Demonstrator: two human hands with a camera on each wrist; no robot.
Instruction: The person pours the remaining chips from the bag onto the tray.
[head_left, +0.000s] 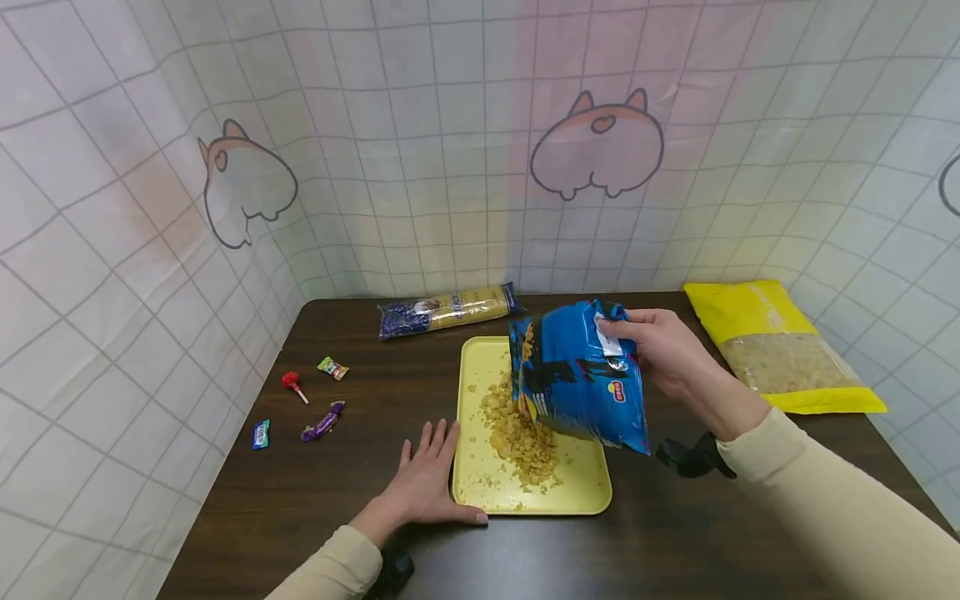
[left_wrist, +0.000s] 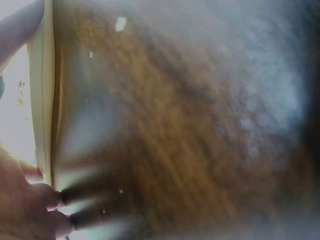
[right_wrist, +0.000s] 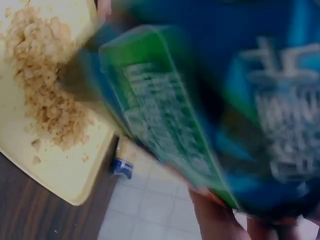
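Observation:
My right hand [head_left: 670, 354] grips a blue snack bag [head_left: 588, 375] at its upper right end. The bag is tilted, its left end low over a pale yellow tray [head_left: 585, 487]. A heap of broken golden flakes [head_left: 525, 446] lies along the middle of the tray, also visible in the right wrist view beside the blurred bag [right_wrist: 280, 125]. At the tray's lower left corner, my left hand [head_left: 422, 490] has its fingers spread, with the thumb along the front edge. In the left wrist view, its fingertips lie by the tray's rim [left_wrist: 44, 100].
Behind the tray lies a long pasta packet [head_left: 450, 312]. A yellow bag with a clear window [head_left: 783, 350] lies at the right. Loose sweets are on the left: a red lollipop [head_left: 292, 383], a purple wrapped candy [head_left: 324, 422], a green packet [head_left: 332, 367] and a blue packet [head_left: 260, 434].

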